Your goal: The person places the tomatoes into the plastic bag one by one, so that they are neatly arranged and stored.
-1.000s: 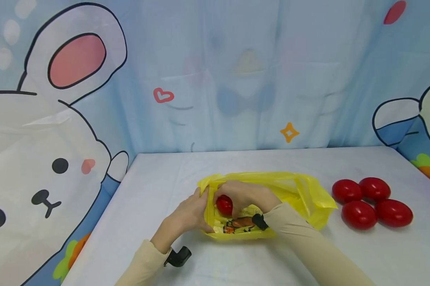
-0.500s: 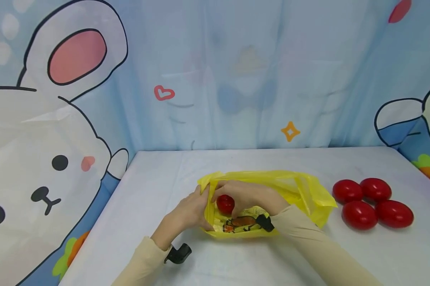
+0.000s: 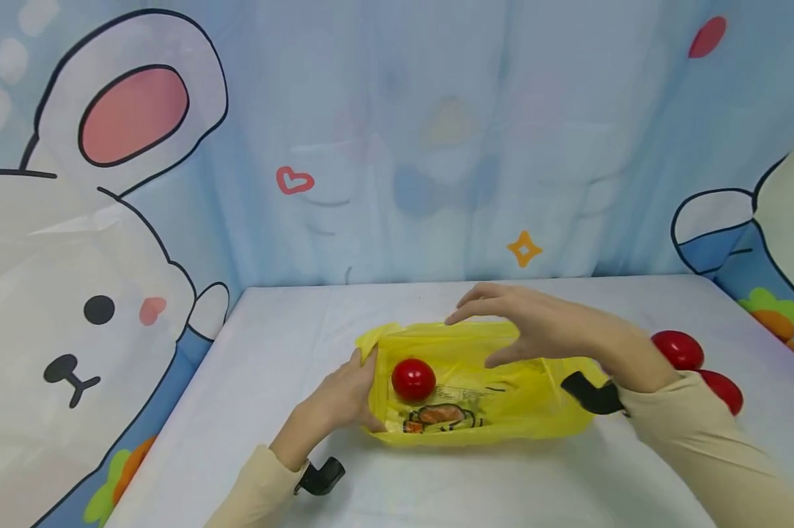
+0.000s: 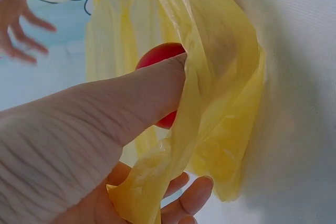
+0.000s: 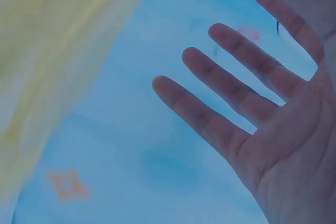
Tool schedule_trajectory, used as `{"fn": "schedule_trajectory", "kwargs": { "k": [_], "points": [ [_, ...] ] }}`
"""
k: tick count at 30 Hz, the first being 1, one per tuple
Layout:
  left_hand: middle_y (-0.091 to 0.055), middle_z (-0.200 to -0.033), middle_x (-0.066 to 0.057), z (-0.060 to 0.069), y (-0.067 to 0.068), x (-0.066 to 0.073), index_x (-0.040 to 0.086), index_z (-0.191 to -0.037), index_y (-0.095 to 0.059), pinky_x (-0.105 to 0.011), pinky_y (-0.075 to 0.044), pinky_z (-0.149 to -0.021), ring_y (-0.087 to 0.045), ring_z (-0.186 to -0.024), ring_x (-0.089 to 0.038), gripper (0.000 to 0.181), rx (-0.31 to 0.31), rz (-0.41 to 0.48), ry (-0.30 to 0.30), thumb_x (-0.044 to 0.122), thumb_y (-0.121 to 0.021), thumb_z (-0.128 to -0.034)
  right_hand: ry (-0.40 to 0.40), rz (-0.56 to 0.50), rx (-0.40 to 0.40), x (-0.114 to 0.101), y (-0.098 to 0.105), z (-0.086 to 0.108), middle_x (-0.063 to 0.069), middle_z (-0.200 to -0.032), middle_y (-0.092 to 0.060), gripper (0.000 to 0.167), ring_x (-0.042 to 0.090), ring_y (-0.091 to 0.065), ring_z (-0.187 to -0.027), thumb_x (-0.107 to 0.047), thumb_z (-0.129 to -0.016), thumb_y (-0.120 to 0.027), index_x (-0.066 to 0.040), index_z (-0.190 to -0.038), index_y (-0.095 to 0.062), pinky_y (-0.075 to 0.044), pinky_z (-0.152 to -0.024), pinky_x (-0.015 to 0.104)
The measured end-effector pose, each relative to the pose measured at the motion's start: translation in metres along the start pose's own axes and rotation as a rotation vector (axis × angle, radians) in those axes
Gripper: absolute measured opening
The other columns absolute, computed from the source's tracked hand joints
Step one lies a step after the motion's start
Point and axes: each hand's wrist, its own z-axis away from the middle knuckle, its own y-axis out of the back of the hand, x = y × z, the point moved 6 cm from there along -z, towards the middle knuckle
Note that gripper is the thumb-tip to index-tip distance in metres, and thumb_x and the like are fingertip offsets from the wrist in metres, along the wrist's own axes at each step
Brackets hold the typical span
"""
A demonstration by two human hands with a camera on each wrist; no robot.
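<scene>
A yellow plastic bag (image 3: 528,400) lies on its side on the white table, its mouth spread wide. My left hand (image 3: 344,396) grips the bag's left edge; in the left wrist view the thumb (image 4: 149,90) goes inside the plastic and the fingers stay outside. Within the bag, near that hand, rests a glossy red egg-shaped object (image 3: 413,380), apart from the fingers in the head view. Above the bag's right half hovers my right hand (image 3: 535,319), fingers spread, holding nothing. The right wrist view shows its bare palm (image 5: 299,129).
Further red egg-shaped objects (image 3: 679,350) sit on the table (image 3: 291,315) at the right, partly hidden behind my right forearm. A cartoon-printed curtain (image 3: 370,147) hangs behind the table. Each wrist wears a small black camera.
My right hand has let go of the red egg-shaped object in the bag and moved up and right, its fingers opening. The left hand keeps its grip on the bag.
</scene>
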Motion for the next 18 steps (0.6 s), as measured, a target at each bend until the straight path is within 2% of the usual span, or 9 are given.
{"fn": "schedule_trajectory", "kwargs": {
  "k": [3, 6, 9, 11, 14, 18],
  "points": [
    [-0.037, -0.155, -0.036, 0.0, 0.0, 0.0, -0.009, -0.16, -0.029, -0.055, -0.051, -0.105, -0.057, -0.127, -0.045, 0.122, 0.001, -0.014, 0.004, 0.024, -0.101, -0.0672, -0.094, 0.06, 0.081, 0.023, 0.019, 0.04, 0.005, -0.142, -0.058, 0.058, 0.033, -0.058, -0.126, -0.023, -0.084, -0.09, -0.023, -0.137, -0.067, -0.055, -0.096, 0.059],
    [-0.039, -0.153, -0.035, -0.003, -0.002, 0.003, -0.01, -0.159, -0.03, -0.054, -0.052, -0.103, -0.059, -0.122, -0.043, 0.122, 0.003, -0.021, -0.016, 0.024, -0.101, -0.0672, -0.244, 0.116, 0.138, 0.052, 0.027, 0.088, 0.008, -0.14, -0.06, 0.065, 0.036, -0.057, -0.126, -0.023, -0.076, -0.095, -0.023, -0.135, -0.068, -0.06, -0.087, 0.055],
    [-0.039, -0.153, -0.034, -0.003, -0.002, 0.005, -0.01, -0.159, -0.03, -0.053, -0.053, -0.102, -0.06, -0.119, -0.041, 0.121, 0.0, -0.028, -0.014, 0.025, -0.101, -0.0674, -0.385, 0.151, 0.153, 0.081, 0.03, 0.132, 0.016, -0.138, -0.061, 0.072, 0.042, -0.055, -0.124, -0.024, -0.069, -0.099, -0.018, -0.134, -0.068, -0.063, -0.074, 0.053],
    [-0.038, -0.154, -0.034, -0.003, -0.001, 0.005, -0.009, -0.159, -0.03, -0.053, -0.053, -0.102, -0.06, -0.119, -0.041, 0.121, -0.003, -0.029, 0.003, 0.025, -0.101, -0.0678, -0.454, 0.165, 0.146, 0.096, 0.029, 0.155, 0.021, -0.136, -0.061, 0.075, 0.045, -0.056, -0.12, -0.025, -0.067, -0.1, -0.015, -0.134, -0.068, -0.063, -0.07, 0.052],
    [-0.037, -0.156, -0.034, -0.002, -0.001, 0.005, -0.009, -0.159, -0.03, -0.054, -0.052, -0.104, -0.059, -0.122, -0.043, 0.121, -0.004, -0.024, 0.021, 0.025, -0.101, -0.0677, -0.489, 0.155, 0.149, 0.113, 0.026, 0.178, 0.022, -0.131, -0.062, 0.074, 0.044, -0.059, -0.114, -0.024, -0.065, -0.101, -0.012, -0.131, -0.068, -0.063, -0.067, 0.049],
    [-0.032, -0.159, -0.035, -0.001, -0.002, 0.007, -0.008, -0.16, -0.03, -0.057, -0.049, -0.107, -0.055, -0.13, -0.047, 0.121, -0.013, -0.016, 0.033, 0.024, -0.101, -0.0683, -0.482, 0.098, 0.145, 0.125, 0.014, 0.192, 0.02, -0.126, -0.065, 0.069, 0.041, -0.062, -0.11, -0.025, -0.066, -0.1, -0.012, -0.127, -0.071, -0.064, -0.065, 0.041]
  ]
}}
